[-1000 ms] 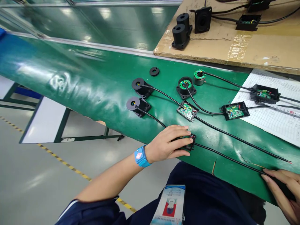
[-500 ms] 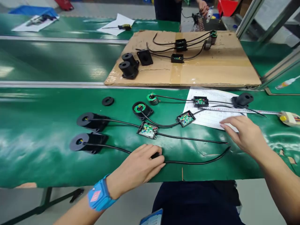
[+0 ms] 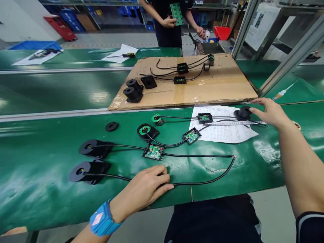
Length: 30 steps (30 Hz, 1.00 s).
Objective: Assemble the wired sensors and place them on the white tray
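My left hand (image 3: 149, 184) rests on the near part of the bench, fingers curled over the middle of the nearest black cable (image 3: 202, 183). What lies under the fingers is mostly hidden. That cable runs left into a black flanged housing (image 3: 87, 171); a second housing (image 3: 95, 148) lies behind it, wired to an open box with a green circuit board (image 3: 153, 151). Thumb and fingers apart, my right hand (image 3: 272, 113) is at a black cylindrical housing (image 3: 243, 112) by the printed paper (image 3: 227, 134). Its thumb is beside that housing; contact cannot be made out.
A tape measure blade (image 3: 235, 123) crosses the paper. Two more board boxes (image 3: 191, 136) and a black ring (image 3: 111, 126) lie on the green mat. Behind is a cardboard sheet (image 3: 215, 91) with housings and wired parts. Across the bench, a person holds a green board (image 3: 176, 14).
My right hand has moved away from me, from beside the paper to the black housing at its far right. My left hand stays on the near cable. The view has tilted up, showing more of the other person.
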{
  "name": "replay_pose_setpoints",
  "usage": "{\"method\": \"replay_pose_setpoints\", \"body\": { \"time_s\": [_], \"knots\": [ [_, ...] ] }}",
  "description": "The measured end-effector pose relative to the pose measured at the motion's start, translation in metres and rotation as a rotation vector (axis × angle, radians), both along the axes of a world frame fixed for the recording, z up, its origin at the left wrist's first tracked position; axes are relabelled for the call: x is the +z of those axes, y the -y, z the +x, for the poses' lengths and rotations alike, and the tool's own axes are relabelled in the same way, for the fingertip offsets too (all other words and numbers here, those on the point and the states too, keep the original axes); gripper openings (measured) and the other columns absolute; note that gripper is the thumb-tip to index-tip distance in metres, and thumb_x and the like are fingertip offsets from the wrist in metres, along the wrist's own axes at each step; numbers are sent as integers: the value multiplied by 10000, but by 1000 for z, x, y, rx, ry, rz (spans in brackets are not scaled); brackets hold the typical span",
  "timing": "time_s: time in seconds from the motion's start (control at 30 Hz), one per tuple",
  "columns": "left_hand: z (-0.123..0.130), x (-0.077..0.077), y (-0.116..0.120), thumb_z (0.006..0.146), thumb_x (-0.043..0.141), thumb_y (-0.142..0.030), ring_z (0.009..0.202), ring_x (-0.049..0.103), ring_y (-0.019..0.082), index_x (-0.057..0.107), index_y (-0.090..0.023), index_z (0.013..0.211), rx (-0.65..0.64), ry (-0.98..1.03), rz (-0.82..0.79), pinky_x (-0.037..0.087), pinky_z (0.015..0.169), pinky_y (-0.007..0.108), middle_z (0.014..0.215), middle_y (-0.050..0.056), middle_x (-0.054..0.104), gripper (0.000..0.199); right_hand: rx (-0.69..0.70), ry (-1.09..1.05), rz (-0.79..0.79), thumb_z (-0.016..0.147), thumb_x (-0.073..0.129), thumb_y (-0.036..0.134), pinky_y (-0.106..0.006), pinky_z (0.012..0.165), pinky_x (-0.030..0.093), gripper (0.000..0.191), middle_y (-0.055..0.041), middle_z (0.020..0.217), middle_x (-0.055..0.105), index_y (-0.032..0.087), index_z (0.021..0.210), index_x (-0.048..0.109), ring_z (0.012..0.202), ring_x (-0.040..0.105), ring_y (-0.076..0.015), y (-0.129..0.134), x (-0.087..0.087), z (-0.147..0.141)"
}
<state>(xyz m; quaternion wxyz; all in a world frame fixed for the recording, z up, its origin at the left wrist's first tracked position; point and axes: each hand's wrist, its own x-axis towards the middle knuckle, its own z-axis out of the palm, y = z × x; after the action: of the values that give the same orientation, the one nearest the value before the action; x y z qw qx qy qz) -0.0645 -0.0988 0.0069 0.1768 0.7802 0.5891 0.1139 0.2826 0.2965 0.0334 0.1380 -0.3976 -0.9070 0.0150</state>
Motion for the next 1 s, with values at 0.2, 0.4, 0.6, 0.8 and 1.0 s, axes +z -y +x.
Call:
{"method": "replay_pose_setpoints", "body": {
  "time_s": [0.2, 0.4, 0.6, 0.8, 1.0],
  "knots": [
    [0, 4, -6, 1084, 420, -405, 663, 559, 132, 623, -202, 813, 26, 39, -115, 395, 604, 257, 858, 9, 563, 394, 235, 48, -122, 958, 625, 381, -392, 959, 508, 329, -129, 1122, 746, 139, 1146, 744, 1068, 674, -255, 48, -32, -45],
    [-1, 3, -13, 1089, 363, -454, 669, 563, 138, 626, -209, 834, 48, 53, -227, 371, 614, 263, 871, 13, 568, 441, 265, 87, -219, 875, 691, 182, -380, 923, 527, 190, -126, 1059, 735, 131, 1054, 725, 1019, 685, -250, 65, -54, -78],
    [-14, 14, -14, 883, 771, -450, 811, 626, 158, 662, -214, 961, 2, 218, -397, 422, 700, 231, 950, 5, 646, 272, 501, 0, -400, 1011, 510, 269, -282, 814, 521, 234, -35, 1037, 750, 244, 1122, 714, 927, 709, -175, 120, 0, -38],
    [-26, 9, -14, 785, 854, -496, 809, 651, 159, 664, -193, 1015, 37, 449, -426, 446, 703, 227, 919, 17, 706, 425, 788, 17, -409, 1076, 418, 379, -266, 626, 469, 275, -16, 976, 665, 250, 1182, 636, 721, 659, -130, 187, -11, -82],
    [-31, 4, -10, 814, 799, -560, 883, 664, 175, 650, -165, 1223, 112, 550, -287, 488, 787, 254, 977, 55, 708, 589, 814, -29, -202, 1073, 427, 316, -316, 700, 467, 292, -16, 809, 648, 189, 944, 655, 742, 637, -175, 217, -56, -129]
  ]
}}
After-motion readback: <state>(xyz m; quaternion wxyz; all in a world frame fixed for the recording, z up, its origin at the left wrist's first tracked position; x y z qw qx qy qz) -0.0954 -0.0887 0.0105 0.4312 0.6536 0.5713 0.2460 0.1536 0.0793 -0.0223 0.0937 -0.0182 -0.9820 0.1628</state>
